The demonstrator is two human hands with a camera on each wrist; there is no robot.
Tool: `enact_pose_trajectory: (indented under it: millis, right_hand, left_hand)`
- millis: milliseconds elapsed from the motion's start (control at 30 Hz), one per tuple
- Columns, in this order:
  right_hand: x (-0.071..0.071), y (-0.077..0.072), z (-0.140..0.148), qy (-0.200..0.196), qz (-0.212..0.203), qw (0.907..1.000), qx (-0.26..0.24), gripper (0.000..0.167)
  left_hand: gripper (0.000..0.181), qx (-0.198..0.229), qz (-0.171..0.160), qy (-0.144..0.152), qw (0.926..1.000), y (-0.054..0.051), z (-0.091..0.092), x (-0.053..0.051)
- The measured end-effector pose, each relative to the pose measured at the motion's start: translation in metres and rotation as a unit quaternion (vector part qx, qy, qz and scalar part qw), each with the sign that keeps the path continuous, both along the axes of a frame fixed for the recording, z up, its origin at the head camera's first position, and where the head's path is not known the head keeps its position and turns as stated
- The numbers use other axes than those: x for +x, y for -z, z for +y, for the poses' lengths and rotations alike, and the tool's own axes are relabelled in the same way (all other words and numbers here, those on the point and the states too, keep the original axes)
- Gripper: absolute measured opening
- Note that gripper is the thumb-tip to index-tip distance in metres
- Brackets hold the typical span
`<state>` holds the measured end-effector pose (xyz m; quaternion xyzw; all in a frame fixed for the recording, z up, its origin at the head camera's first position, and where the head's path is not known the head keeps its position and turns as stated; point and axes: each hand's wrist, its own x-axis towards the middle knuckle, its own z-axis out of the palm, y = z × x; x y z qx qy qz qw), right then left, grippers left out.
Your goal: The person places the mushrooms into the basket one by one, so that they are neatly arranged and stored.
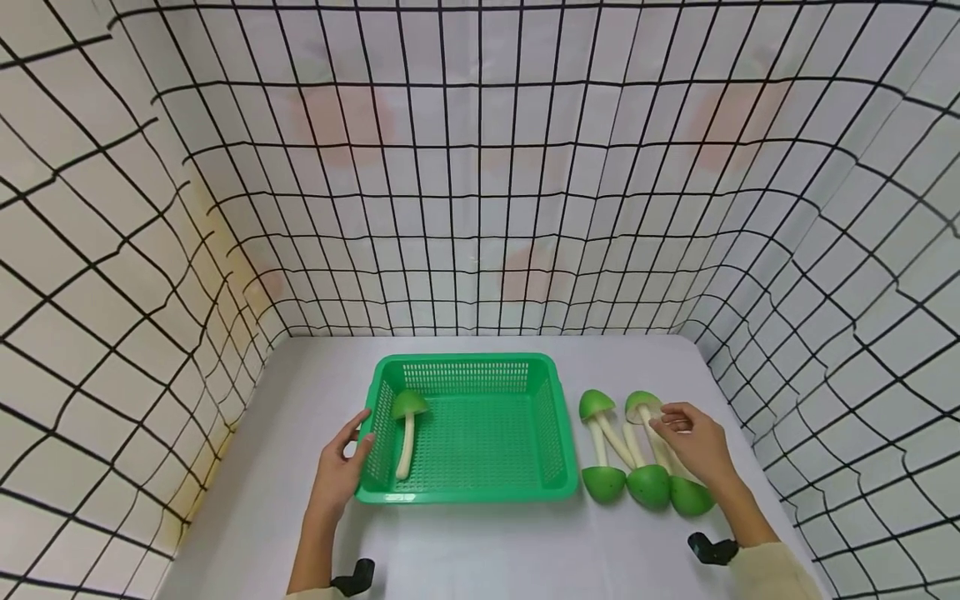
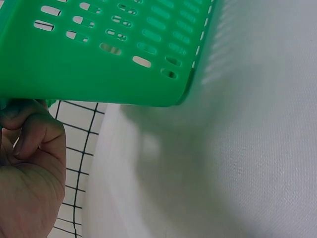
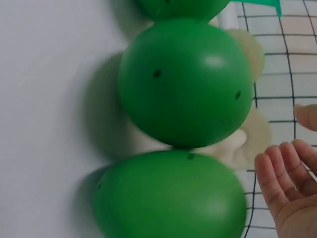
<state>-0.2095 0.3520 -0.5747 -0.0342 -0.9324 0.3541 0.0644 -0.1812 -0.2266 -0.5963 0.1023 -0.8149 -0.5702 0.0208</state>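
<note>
A green plastic basket (image 1: 480, 495) with slotted walls lies on the white table. Inside, near its left wall, is one toy mushroom (image 1: 406, 446) with a green cap and pale stem. My left hand (image 1: 341, 471) grips the basket's left rim; the left wrist view shows its fingers (image 2: 34, 134) curled at the rim. Right of the basket lie several like mushrooms, some caps (image 1: 597, 405) pointing away and others (image 1: 648, 487) toward me. Over the rightmost ones hovers my right hand (image 1: 697, 442), fingers loosely bent and apart from the thumb. It holds nothing in the right wrist view.
Black wire grid (image 1: 480, 208) stands behind the table and along both sides, with white sheeting beyond. White cloth (image 1: 480, 550) covers the table. A dark strap piece (image 1: 712, 550) sits at each wrist.
</note>
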Motion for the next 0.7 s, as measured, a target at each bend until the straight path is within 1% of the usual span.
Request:
enact_pose_trajectory:
  millis: [133, 200, 267, 367, 467, 533, 600, 700]
  right_hand:
    - [-0.001, 0.012, 0.010, 0.001, -0.010, 0.9997, 0.024, 0.046]
    - [-0.002, 0.020, 0.016, -0.003, -0.013, 0.9993, 0.034, 0.043]
    - [0.002, 0.025, 0.027, -0.001, -0.019, 0.9989, 0.043, 0.042]
    - [0.005, 0.036, 0.035, -0.006, -0.040, 0.9980, 0.049, 0.042]
    - [0.003, 0.044, 0.035, -0.015, -0.070, 0.9966, 0.041, 0.045]
    - [-0.001, 0.046, 0.032, -0.015, -0.085, 0.9957, 0.035, 0.047]
    - [-0.004, 0.044, 0.030, -0.009, -0.098, 0.9946, 0.032, 0.047]
    - [-0.004, 0.042, 0.032, -0.008, -0.124, 0.9916, 0.036, 0.045]
  left_hand:
    - [0.046, 0.000, 0.002, -0.009, 1.0000, 0.001, -0.001, 0.000]
    - [0.047, 0.000, 0.005, -0.008, 1.0000, 0.004, -0.001, 0.001]
    - [0.047, 0.005, 0.005, 0.001, 1.0000, 0.006, 0.004, -0.001]
    - [0.048, 0.012, -0.001, 0.005, 0.9999, 0.007, 0.006, 0.002]
    - [0.048, 0.017, -0.008, -0.004, 0.9998, 0.005, 0.001, 0.005]
    - [0.049, 0.018, -0.007, -0.006, 0.9998, 0.002, -0.001, 0.003]
    - [0.049, 0.014, -0.007, 0.000, 0.9999, -0.002, -0.002, -0.002]
    - [0.049, 0.009, -0.009, 0.000, 0.9999, -0.002, 0.000, -0.002]
